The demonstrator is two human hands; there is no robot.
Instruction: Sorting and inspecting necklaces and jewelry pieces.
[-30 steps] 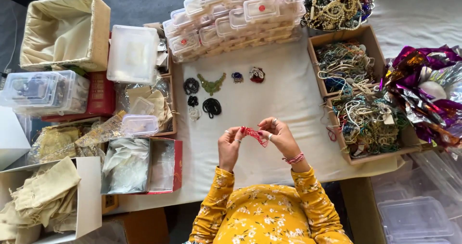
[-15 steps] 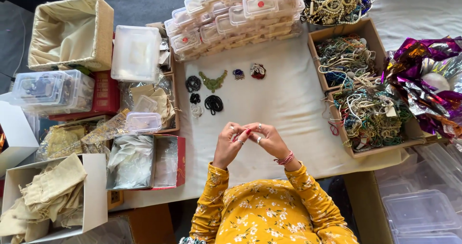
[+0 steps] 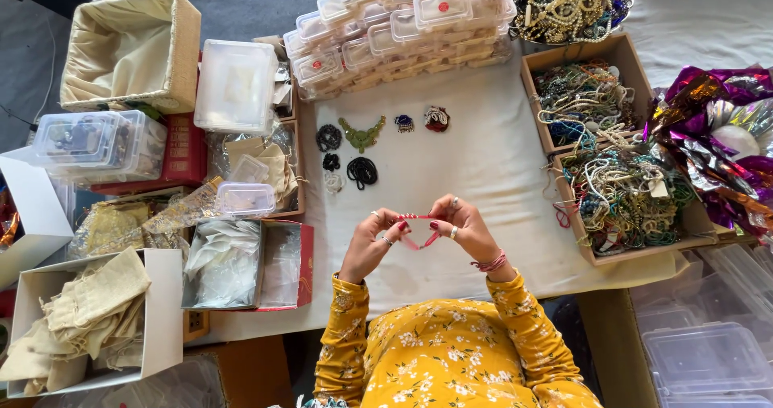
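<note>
So your left hand [image 3: 372, 239] and right hand [image 3: 465, 229] are both up over the white cloth [image 3: 491, 158], pinched shut on the two ends of a small red beaded piece [image 3: 417, 224] stretched between your fingertips, with a bit of it dangling down in the middle. That piece sits right at the centre of the view, just above your yellow floral sleeves [image 3: 515, 327].

At 12 o'clock from your hands there's a little row of jewellery laid out on the cloth: a green necklace [image 3: 361, 133], black bead coils [image 3: 361, 171] and two small dark ornaments [image 3: 436, 118]. Further up at 12 is a stack of clear plastic boxes [image 3: 394, 30] with red dots on the lids.

At 3 o'clock you've got cardboard trays [image 3: 564, 58] heaped with tangled bead strings, and beyond those some shiny purple foil [image 3: 708, 134]. Over at 9 o'clock there's a red box [image 3: 304, 263] with clear bags in it, and at 8 o'clock a white box of cream fabric pouches [image 3: 88, 311].
</note>
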